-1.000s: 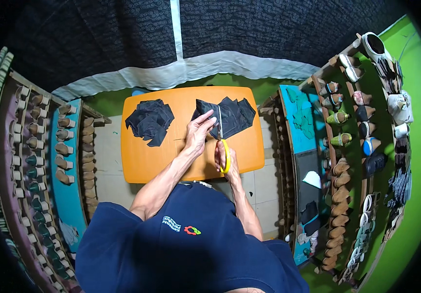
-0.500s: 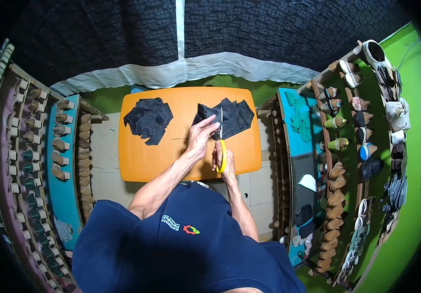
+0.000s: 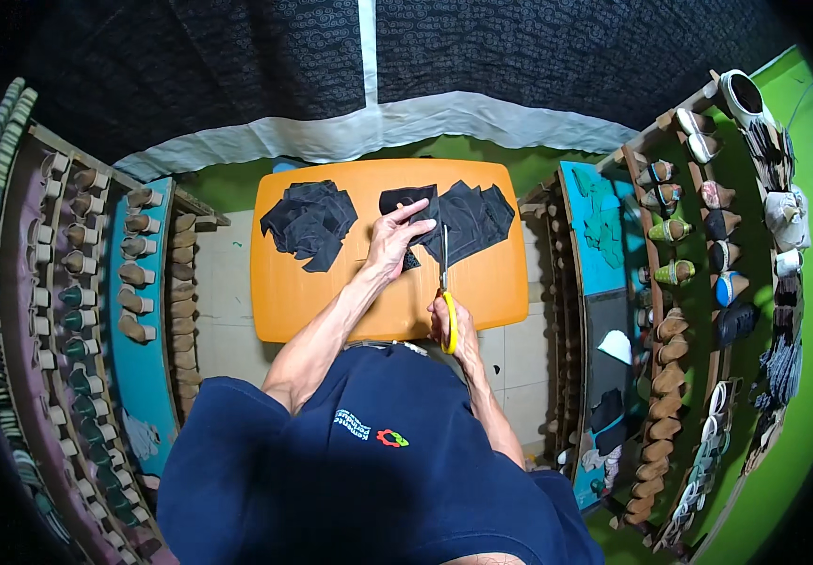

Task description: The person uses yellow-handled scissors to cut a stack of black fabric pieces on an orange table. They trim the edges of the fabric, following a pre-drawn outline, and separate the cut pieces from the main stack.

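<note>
Left hand (image 3: pixel 395 242): holds one black piece (image 3: pixel 406 199) above the far half of the orange desk (image 3: pixel 378 315). Right hand (image 3: pixel 455 325), nearer the body: grips yellow-handled scissors (image 3: pixel 444 273), long axis near to far, blades just right of the piece, which lies far-left of this hand. Black piles: left pile (image 3: pixel 310 220), right pile (image 3: pixel 482 224).

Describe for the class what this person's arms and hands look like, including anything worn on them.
Both the left hand and right hand are bare, with no gloves, and no watch or bracelet shows. The forearms are uncovered below the short, loose sleeves of a plain navy-blue top.
</note>
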`<state>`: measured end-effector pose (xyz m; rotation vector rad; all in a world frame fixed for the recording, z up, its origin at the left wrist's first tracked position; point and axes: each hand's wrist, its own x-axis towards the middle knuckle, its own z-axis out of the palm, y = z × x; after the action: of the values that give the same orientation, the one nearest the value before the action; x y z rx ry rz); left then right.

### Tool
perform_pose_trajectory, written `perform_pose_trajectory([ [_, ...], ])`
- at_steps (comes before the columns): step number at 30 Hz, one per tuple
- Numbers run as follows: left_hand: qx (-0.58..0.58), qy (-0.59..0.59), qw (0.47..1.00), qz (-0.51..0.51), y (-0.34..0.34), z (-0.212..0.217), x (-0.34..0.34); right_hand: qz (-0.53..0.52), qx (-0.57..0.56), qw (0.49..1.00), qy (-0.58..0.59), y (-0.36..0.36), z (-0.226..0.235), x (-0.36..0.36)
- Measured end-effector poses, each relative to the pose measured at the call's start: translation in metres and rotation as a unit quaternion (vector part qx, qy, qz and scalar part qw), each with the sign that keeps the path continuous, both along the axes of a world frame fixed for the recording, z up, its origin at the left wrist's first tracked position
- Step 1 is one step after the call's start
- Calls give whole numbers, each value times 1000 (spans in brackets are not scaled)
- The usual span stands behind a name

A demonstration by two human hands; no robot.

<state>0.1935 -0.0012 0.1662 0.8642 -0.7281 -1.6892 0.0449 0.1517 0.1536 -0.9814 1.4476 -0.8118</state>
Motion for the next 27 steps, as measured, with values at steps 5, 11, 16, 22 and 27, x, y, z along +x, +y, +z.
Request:
perform_pose_trajectory([
  [5, 5, 4, 1000, 9, 1, -2, -1, -5, -22, 999, 30, -6, 10, 4],
  [11, 130, 148, 980, 28, 3, -4, -7, -37, 27, 997, -59, -13, 16, 9],
  [16, 129, 161, 977, 54, 9, 0, -23, -27, 25, 998, -52, -20, -4, 18],
  [22, 65, 81, 987, 122, 9, -7, -39, -55, -10, 996, -63, -28, -8, 20],
  [27, 86, 106, 991, -1, 16, -3, -28, -71, -19, 995, -67, -39, 19, 13],
])
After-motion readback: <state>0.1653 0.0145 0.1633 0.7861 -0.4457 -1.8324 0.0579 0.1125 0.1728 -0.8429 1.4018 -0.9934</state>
